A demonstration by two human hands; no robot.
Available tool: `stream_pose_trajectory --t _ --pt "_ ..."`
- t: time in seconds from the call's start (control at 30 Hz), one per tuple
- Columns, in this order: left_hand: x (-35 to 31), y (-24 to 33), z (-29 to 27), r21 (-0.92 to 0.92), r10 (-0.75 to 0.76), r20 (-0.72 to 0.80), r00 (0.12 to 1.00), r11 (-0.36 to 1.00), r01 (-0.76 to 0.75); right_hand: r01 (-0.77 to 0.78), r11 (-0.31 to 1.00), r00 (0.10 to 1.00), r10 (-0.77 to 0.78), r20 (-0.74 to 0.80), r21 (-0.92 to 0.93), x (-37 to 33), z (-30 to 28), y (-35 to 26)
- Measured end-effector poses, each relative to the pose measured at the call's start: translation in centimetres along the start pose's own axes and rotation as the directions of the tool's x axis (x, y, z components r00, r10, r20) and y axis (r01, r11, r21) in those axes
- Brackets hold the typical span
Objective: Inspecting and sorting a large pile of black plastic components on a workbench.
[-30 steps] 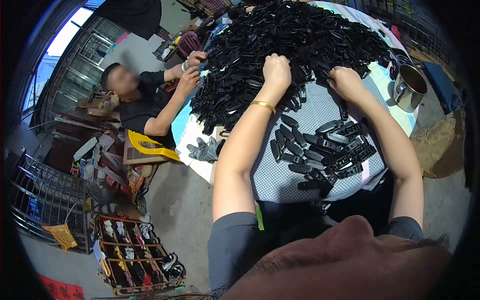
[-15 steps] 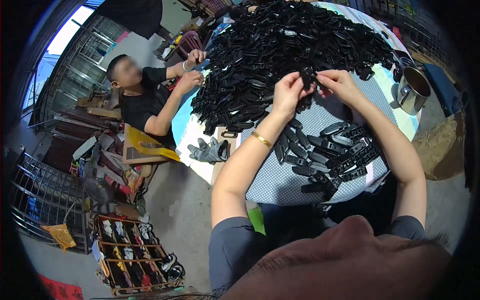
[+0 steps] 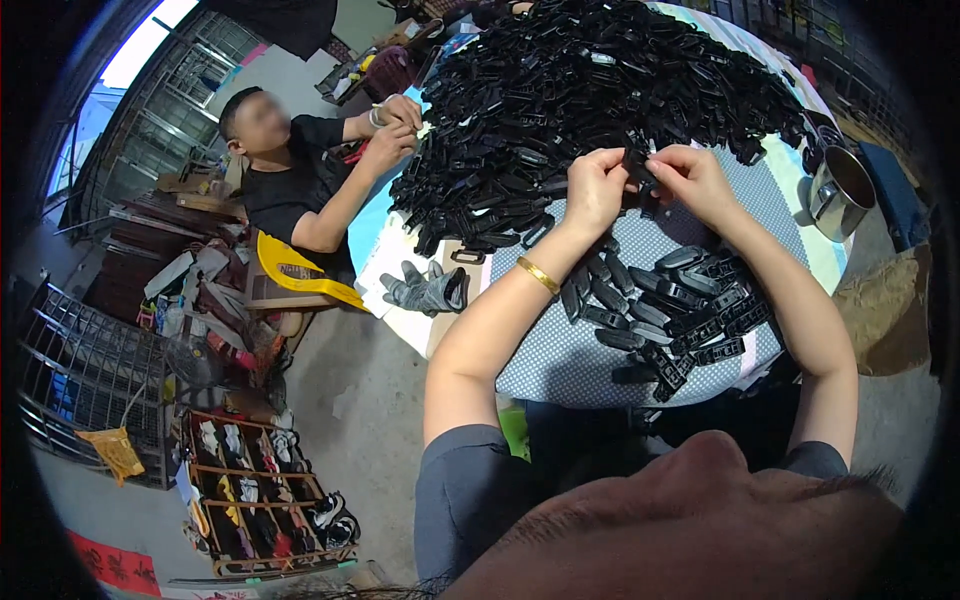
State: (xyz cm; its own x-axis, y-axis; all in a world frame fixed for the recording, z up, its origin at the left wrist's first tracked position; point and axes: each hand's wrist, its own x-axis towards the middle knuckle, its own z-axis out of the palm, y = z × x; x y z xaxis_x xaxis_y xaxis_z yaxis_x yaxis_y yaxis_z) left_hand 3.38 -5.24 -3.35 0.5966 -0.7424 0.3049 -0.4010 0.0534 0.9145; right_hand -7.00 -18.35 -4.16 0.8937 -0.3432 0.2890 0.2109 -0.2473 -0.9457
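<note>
At the near edge of the big black heap, my left hand (image 3: 597, 190) pinches a small black plastic part (image 3: 635, 166) between thumb and fingers. My right hand (image 3: 694, 180) meets it from the right, thumb and forefinger closed on the same part. The fingers hide much of its shape. Beyond both hands spreads a large heap of black plastic parts (image 3: 570, 100). Between my forearms, a smaller group of black parts (image 3: 660, 305) lies on the dotted tablecloth (image 3: 545, 365); some are smooth and oblong, others show an open inner frame.
A grey work glove (image 3: 425, 290) lies left of my left forearm. On the table's right side stands a metal pot (image 3: 843, 190). Across to the left sits a co-worker (image 3: 295, 180), hands at the heap. A shoe rack (image 3: 265, 500) stands on the floor, lower left.
The view has shifted slightly, so the table sits a little farther right. My hands still hold the part, with fingertips closer together. The co-worker's hands have moved a little.
</note>
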Motion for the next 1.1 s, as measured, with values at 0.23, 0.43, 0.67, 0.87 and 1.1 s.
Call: stream_pose_trajectory --t 0.23,0.43,0.67,0.87,1.1 --pt "-1.1 1.7 1.8 -0.276 0.057 -0.156 0.986 0.956 -0.099 0.382 0.823 0.875 -0.468 -0.121 -0.419 -0.2 0.4 -0.1" --pt "-0.8 2.7 0.2 -0.433 0.051 -0.014 0.999 0.9 -0.053 0.075 0.997 0.997 -0.076 -0.029 -0.013 -0.1 0.2 -0.3" --pt "-0.6 2.7 -1.0 -0.381 0.162 0.161 0.974 0.92 -0.091 0.291 0.929 0.955 -0.297 0.007 -0.229 -1.0 0.5 -1.2" --pt "-0.8 2.6 -1.1 -0.421 0.127 0.167 0.978 0.906 -0.046 0.286 0.917 0.956 -0.292 0.02 -0.277 -1.4 0.7 -1.4" --pt "-1.0 4.0 -1.0 -0.038 0.054 0.116 0.992 0.998 -0.05 0.188 0.922 0.978 -0.145 0.148 -0.34 0.2 -2.7 -0.5"
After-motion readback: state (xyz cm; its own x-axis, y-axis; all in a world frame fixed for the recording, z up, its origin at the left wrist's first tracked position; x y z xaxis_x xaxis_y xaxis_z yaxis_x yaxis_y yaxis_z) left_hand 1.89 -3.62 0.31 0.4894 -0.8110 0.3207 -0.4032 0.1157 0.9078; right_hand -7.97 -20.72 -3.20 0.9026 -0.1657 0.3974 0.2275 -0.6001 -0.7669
